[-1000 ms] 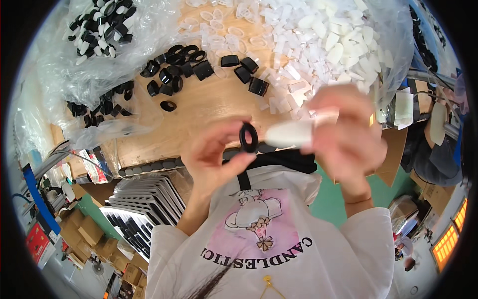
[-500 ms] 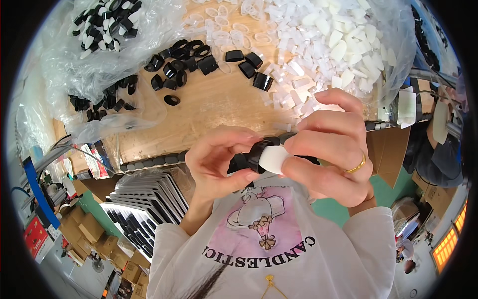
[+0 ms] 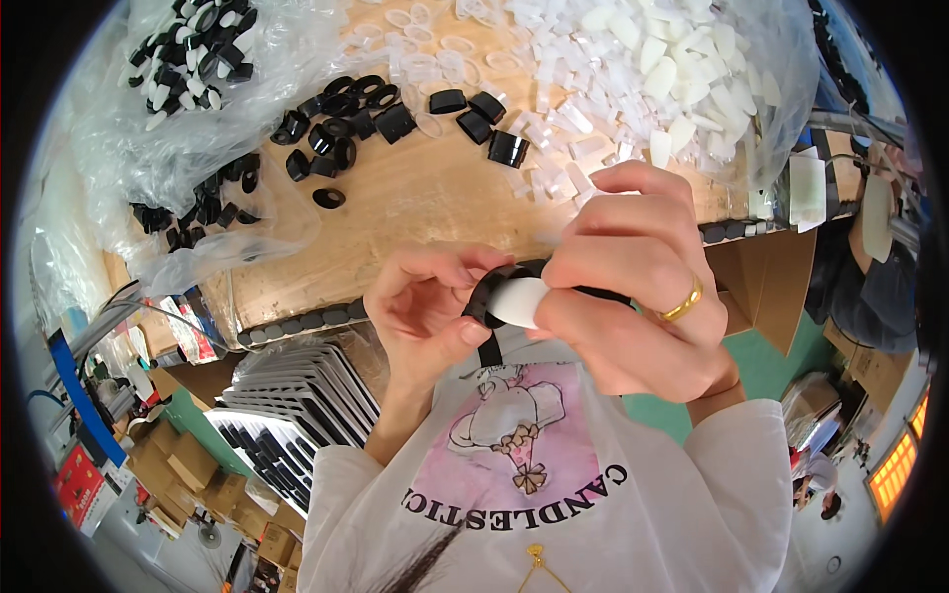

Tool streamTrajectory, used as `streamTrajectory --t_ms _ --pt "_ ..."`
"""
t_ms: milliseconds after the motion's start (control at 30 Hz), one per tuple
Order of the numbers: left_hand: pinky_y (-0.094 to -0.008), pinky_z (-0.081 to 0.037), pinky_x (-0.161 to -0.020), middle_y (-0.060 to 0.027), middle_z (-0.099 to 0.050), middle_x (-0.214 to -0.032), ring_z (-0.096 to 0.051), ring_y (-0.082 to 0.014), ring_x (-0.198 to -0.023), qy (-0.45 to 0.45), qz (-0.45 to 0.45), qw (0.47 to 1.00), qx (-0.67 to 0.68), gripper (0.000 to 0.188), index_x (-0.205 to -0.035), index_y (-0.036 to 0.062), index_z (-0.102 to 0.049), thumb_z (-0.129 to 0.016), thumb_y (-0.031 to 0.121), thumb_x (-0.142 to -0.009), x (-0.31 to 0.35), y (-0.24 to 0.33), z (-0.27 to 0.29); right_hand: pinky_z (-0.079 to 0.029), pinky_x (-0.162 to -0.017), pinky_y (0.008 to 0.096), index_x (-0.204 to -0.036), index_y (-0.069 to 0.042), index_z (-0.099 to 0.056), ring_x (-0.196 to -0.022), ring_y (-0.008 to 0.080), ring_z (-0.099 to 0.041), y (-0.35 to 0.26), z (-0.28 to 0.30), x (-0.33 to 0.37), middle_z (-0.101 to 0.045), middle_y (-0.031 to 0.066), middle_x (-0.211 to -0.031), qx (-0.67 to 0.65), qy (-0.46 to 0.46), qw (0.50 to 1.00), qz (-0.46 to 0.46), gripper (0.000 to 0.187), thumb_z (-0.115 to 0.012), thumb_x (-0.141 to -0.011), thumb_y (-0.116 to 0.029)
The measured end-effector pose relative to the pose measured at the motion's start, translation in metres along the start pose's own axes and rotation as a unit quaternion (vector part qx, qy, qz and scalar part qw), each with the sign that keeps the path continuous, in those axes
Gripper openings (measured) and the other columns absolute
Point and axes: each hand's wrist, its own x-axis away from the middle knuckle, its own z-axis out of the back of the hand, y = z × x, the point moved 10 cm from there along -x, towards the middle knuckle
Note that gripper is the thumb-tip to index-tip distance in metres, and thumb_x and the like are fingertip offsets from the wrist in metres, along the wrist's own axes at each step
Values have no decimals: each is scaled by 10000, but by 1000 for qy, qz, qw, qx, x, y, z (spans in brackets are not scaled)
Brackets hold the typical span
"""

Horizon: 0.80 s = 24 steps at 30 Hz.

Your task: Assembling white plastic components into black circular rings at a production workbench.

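Between thumb and fingers, my left hand (image 3: 410,301) grips a glossy black oval ring (image 3: 478,295) near the table's front edge. My right hand (image 3: 638,282), with a gold band on one finger, pinches a smooth white oval piece (image 3: 520,304). The white piece meets the ring's opening at a slant, and its left end appears to sit within the rim. How deep it goes I cannot tell. Beyond my hands lie loose black rings (image 3: 395,124) of the same kind. A heap of white oval pieces (image 3: 682,59) spreads at the far right.
Translucent small blocks (image 3: 568,119) and clear oval rings (image 3: 455,64) are scattered across the wooden table (image 3: 395,212). Plastic sheeting at the left holds mixed black and white parts (image 3: 193,54). Stacked white trays (image 3: 297,385) stand below the table edge, and a cardboard box (image 3: 761,282) is at the right.
The black ring has turned so more of its opening shows. The white piece has tilted and moved slightly left with my right hand. The whole view has shifted a little.
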Motion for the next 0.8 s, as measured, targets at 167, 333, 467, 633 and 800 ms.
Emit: streamTrajectory --t_ms 167,333,467,633,800 --pt "-373 -515 -910 -221 -655 -1101 -643 -277 -1054 24 8 998 -53 318 -1005 -22 -592 -807 69 -789 4 -3 5 -506 -758 480 -749 -41 -627 -838 297 -591 4 -10 -2 -650 86 -933 -18 -35 999 -20 221 -803 -622 -84" --pt "-346 -513 -876 -133 -672 -1043 -642 -220 -1008 79 20 993 -87 228 -961 -9 -624 -785 67 -819 6 -3 8 -515 -749 377 -830 -7 -616 -818 300 -621 29 -24 16 -685 156 -965 -171 -18 973 -152 236 -768 -655 40" --pt "-326 -486 -898 -113 -606 -1070 -607 -181 -993 51 37 989 -131 163 -953 0 -620 -740 59 -861 3 -8 7 -511 -729 341 -877 -11 -607 -805 266 -630 36 -31 29 -690 165 -966 -216 -40 955 -200 268 -743 -669 91" --pt "-339 -455 -936 -110 -540 -1137 -560 -177 -1037 22 5 987 -160 184 -1029 18 -604 -710 61 -885 1 -3 -5 -513 -738 330 -1068 -42 -401 -823 224 -643 45 -20 49 -666 174 -938 -310 92 903 -281 553 -779 -695 112" --pt "-333 -461 -929 -115 -588 -1115 -583 -192 -1060 69 37 992 -94 181 -989 18 -569 -708 63 -881 6 -15 -7 -531 -747 326 -1124 -60 -315 -828 225 -642 40 -20 50 -644 176 -935 -287 51 915 -280 679 -792 -681 130"
